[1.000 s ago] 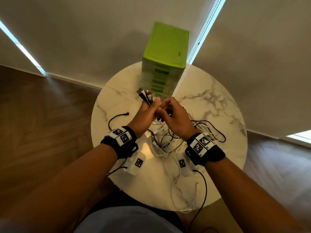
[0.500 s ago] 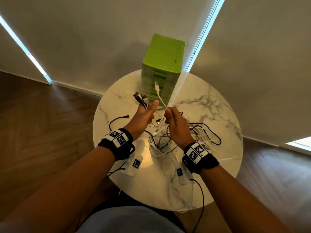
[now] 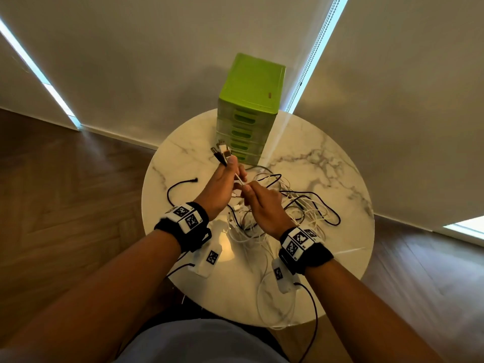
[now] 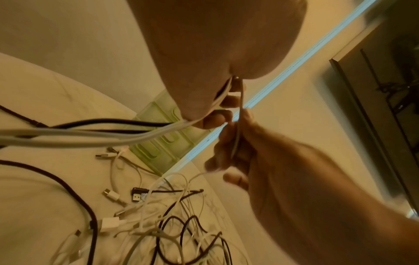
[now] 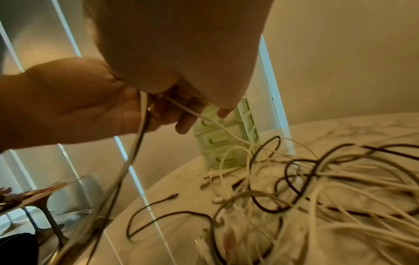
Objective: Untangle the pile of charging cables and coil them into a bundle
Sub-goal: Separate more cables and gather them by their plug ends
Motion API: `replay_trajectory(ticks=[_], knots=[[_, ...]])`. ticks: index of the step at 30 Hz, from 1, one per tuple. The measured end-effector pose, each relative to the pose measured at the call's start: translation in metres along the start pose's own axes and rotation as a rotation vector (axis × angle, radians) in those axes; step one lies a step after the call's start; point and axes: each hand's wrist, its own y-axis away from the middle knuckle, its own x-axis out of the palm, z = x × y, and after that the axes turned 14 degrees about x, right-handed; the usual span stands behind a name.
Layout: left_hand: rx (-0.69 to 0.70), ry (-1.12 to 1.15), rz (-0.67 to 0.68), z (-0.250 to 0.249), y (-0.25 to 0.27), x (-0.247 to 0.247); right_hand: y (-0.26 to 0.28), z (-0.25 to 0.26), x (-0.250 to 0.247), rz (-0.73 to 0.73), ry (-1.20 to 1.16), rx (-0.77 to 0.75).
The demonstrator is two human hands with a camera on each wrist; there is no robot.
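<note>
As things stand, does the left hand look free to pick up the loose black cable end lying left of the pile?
Probably not: the left hand already grips a bunch of plugs, though nothing blocks the black cable end.

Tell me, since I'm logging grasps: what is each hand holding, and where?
Left hand grips several cables just below their plugs. Right hand pinches a white cable along its length.

Bare forearms, each wrist wearing a black band (image 3: 192, 233) topped with white blocks printed in black square-pattern markers (image 3: 297, 238).
</note>
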Motion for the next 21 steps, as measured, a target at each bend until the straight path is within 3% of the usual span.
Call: replay_trajectory(ticks=[9, 14, 18, 21], knots=[[0.075, 0.286, -0.043, -0.038, -0.013, -0.034, -0.025, -0.044, -0.003, 0.281, 0.124, -0.015], [0.149, 0.335, -0.172, -0.076, -0.034, -0.074, -0.053, -0.08, -0.03, 0.294, 0.257, 0.15], [0.123, 0.131, -0.117, -0.066, -0.034, -0.077, -0.066, -0.055, -0.046, 0.13, 0.325, 0.318], [0.014, -0.13, -0.042, -0.041, -0.024, -0.053, -0.07, -0.016, -0.045, -0.017, 0.292, 0.343]])
